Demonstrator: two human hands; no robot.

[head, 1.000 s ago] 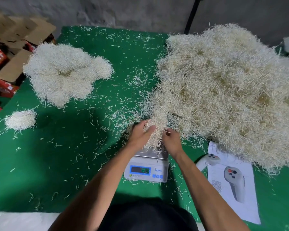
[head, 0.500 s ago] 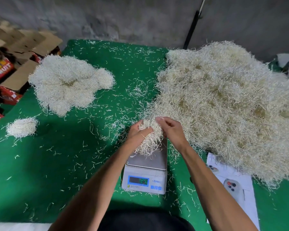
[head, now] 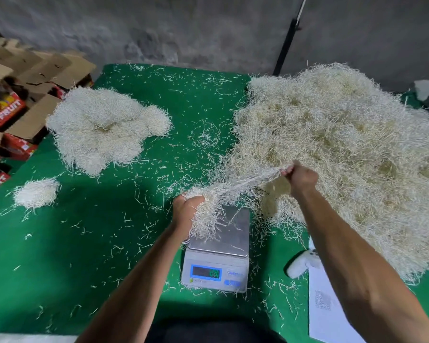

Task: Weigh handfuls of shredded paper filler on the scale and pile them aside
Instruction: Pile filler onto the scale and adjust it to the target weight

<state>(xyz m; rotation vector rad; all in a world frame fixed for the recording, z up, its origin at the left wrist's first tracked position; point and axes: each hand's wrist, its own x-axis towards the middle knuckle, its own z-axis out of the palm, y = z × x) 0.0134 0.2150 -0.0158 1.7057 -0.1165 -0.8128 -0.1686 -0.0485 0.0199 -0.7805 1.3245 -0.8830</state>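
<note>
Filler looks feather-light, springy and tangled. From the head view, left hand (head: pixel 185 211) clutches a handful (head: pixel 208 219) over the scale (head: pixel 218 246), right hand (head: pixel 300 178) pinches strands stretching to the big heap (head: pixel 344 149); best grabbed deep, by bunching.

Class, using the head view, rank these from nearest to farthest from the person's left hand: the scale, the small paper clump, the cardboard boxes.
From the left hand:
1. Scale, just right, beneath its handful.
2. Small paper clump, far left on the green cloth.
3. Cardboard boxes, off the table's far-left corner.
</note>
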